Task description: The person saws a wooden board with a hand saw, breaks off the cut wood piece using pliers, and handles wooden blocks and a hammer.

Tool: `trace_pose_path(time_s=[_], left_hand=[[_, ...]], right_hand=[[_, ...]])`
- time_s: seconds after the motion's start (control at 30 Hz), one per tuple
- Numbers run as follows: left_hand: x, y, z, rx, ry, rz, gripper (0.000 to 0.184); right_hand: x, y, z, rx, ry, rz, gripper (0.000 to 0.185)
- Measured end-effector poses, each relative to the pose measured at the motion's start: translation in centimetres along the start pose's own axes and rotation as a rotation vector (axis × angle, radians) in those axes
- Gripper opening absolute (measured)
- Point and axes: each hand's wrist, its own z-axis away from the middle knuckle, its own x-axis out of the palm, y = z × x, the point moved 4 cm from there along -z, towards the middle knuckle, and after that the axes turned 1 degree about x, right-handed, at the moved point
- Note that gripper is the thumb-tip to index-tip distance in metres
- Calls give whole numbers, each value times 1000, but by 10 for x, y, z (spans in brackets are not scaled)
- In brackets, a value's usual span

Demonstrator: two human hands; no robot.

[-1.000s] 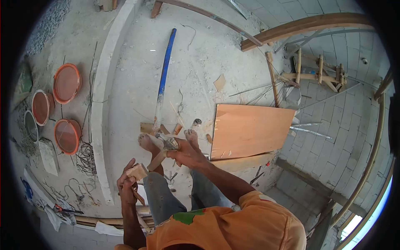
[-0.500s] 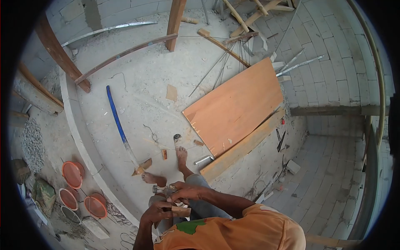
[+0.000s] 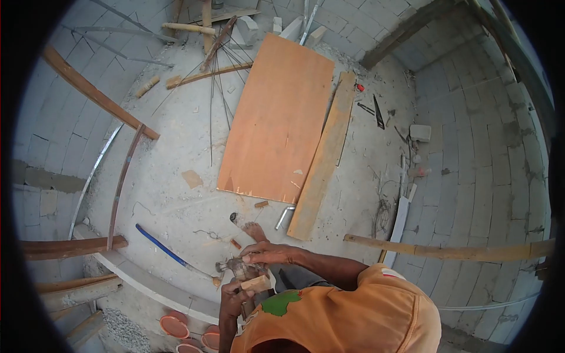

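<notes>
My right hand is closed near the metal head of what looks like a hammer, just in front of my knees; its handle is blurred and mostly hidden. My left hand is closed on a short wood block, slightly below my right hand and close to it. Beyond my bare foot lie a small wood offcut and a dark round-ended object. A blue-covered bar lies on the floor to the left.
A large plywood sheet lies ahead, with a long plank along its right edge. A handsaw rests farther right. Wooden posts and a low block kerb stand left, with orange buckets beyond. Another timber is at right.
My view has turned to the right, so the plywood and plank now appear more upright and the buckets lower. Both hands stay close together with the wood block and hammer-like tool.
</notes>
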Motion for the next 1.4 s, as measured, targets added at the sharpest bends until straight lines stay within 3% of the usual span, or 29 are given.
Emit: trace_pose_path(time_s=[0.1,0.23,0.3,0.37,0.43,0.5,0.57,0.73,0.8,0.83,0.93,1.0,1.07,1.17,1.23,1.3,1.37,1.4], left_hand=[[4,5,-9,6,55,101,40],[4,23,-9,22,159,68,44],[-1,21,-6,25,148,57,42],[-7,20,0,30,187,101,39],[-15,16,7,42,198,134,38],[-21,10,25,66,239,181,38],[-24,11,40,16,240,197,37],[-22,22,79,84,240,217,35],[-23,16,89,15,219,231,36],[-25,13,91,25,233,221,35],[-19,13,101,73,226,265,35],[-18,11,108,105,242,289,34],[-16,12,112,126,245,302,34],[-22,12,118,121,285,297,35],[-27,13,114,141,314,340,35],[-34,15,103,151,313,359,35],[-35,20,90,155,319,381,35],[-32,27,82,169,339,403,35]], right_hand=[[-47,42,40,95,172,-183,61],[-86,123,105,164,641,138,68],[-104,203,125,67,853,514,67],[-101,256,158,162,947,562,61],[-90,304,191,316,926,375,53],[-75,362,216,460,958,444,48],[-45,366,247,597,935,214,42],[-13,415,255,564,901,114,39],[-30,458,226,279,570,836,40],[-37,472,216,264,566,865,40],[-49,443,201,30,745,677,43],[-31,376,216,281,989,51,28],[-27,347,219,235,1017,3,30],[-42,367,207,212,1014,3,32],[-63,404,196,88,974,357,33],[-75,449,191,86,904,437,32],[-73,441,195,91,826,514,32],[-68,428,200,250,673,890,32]])
